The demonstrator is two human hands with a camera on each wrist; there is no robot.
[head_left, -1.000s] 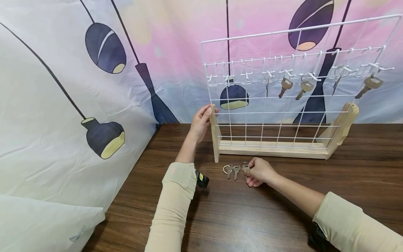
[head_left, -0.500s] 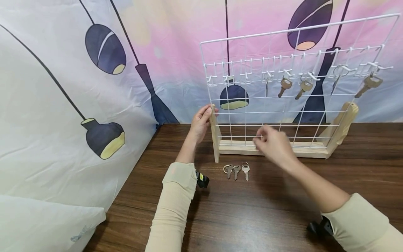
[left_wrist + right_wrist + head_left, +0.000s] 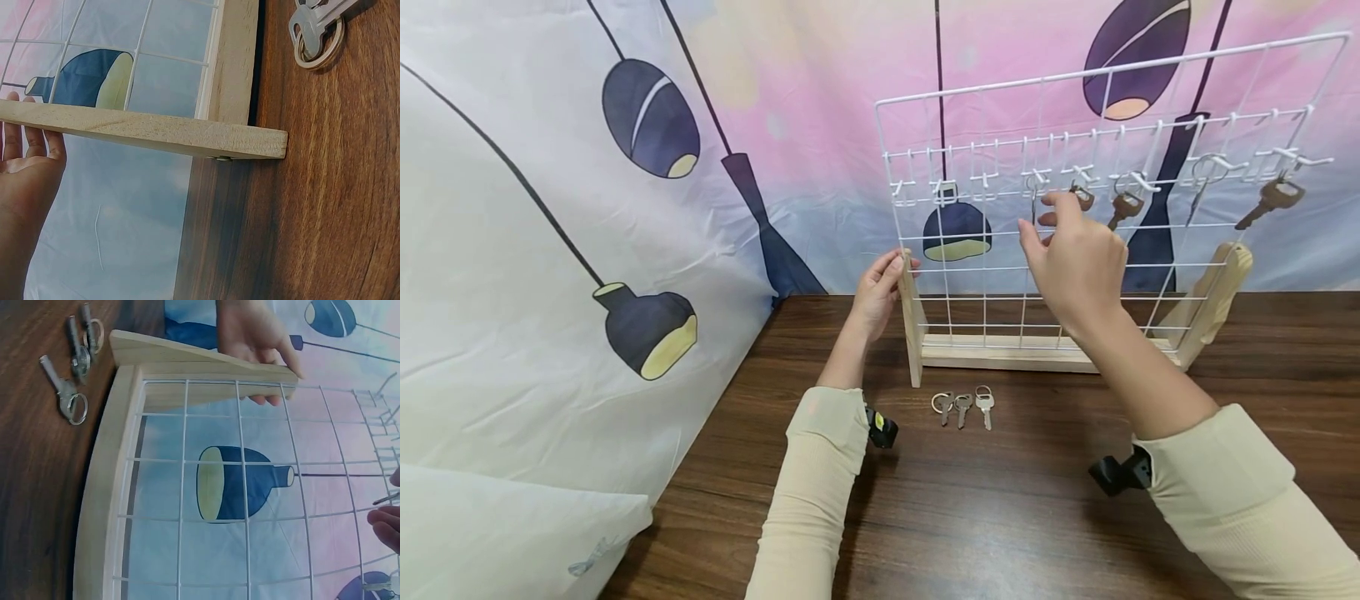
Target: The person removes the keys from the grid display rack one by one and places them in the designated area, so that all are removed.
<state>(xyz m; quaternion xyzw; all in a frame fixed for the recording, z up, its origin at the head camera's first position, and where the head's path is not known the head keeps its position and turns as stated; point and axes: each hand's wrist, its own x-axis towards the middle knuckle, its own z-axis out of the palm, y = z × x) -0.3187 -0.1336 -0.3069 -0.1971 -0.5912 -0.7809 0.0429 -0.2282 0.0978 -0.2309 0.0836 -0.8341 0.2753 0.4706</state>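
A white wire grid rack (image 3: 985, 268) stands on a wooden base, with hooks along its upper part. My left hand (image 3: 876, 296) grips the top of its left wooden upright (image 3: 913, 321). Raised before the grid, my right hand (image 3: 1082, 262) has thumb and fingers apart around a hanging key (image 3: 1033, 204). In the right wrist view the tip of that key (image 3: 385, 500) shows between the fingers, with a gap. More keys (image 3: 1273, 200) hang to the right, one partly hidden by the hand. On the table lie three keys with rings (image 3: 984, 408).
The dark wooden table (image 3: 970, 517) reaches under the rack. A patterned cloth (image 3: 820, 125) hangs behind it, and white cloth (image 3: 497, 350) covers the left side. The three leftmost hooks (image 3: 946, 192) hold no keys.
My right hand has left the rightmost key on the table and risen to the hanging keys. That key now lies straighter. My left hand has stayed on the upright.
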